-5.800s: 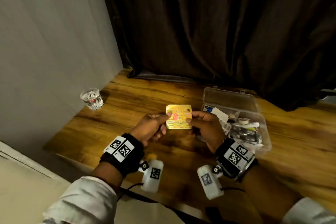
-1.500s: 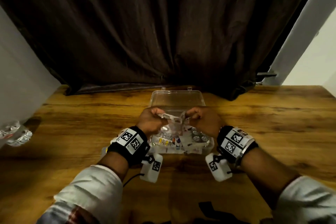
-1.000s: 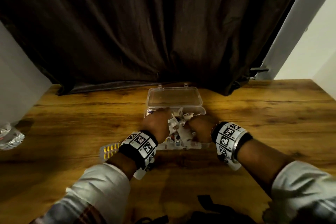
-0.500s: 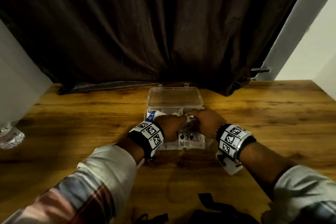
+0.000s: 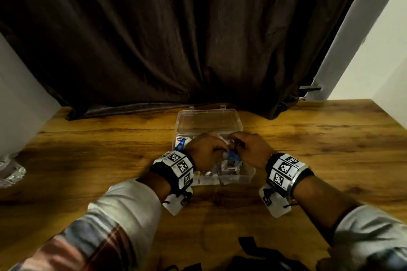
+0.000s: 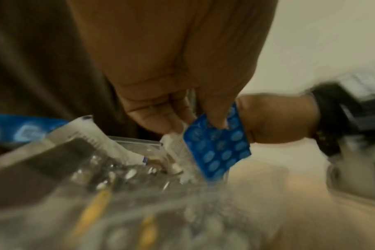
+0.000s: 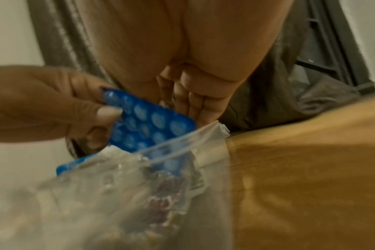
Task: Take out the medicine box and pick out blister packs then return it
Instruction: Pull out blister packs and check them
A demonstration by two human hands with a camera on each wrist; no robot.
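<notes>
The clear plastic medicine box [image 5: 247, 175] lies open mid-table, its lid [image 5: 209, 122] folded back and its tray full of packs and tubes. Both hands are inside it. My left hand [image 5: 204, 152] pinches a blue blister pack [image 6: 218, 148] between thumb and fingers and holds it tilted, half out of the box. The same pack [image 7: 148, 126] shows in the right wrist view, left thumb on its near face. My right hand [image 5: 248, 149] has fingers [image 7: 195, 104] curled down at the pack's far edge. What they hold is hidden.
The wooden table [image 5: 330, 138] runs wide on both sides of the box. A drinking glass [image 5: 11, 171] stands at the far left edge. A dark curtain [image 5: 176, 39] hangs right behind the box. Black straps [image 5: 248, 246] lie at the near edge.
Both hands have dropped from the white packets into the box, and the left now lifts a blue blister pack. The yellow pack seen left of the box is covered by my left arm.
</notes>
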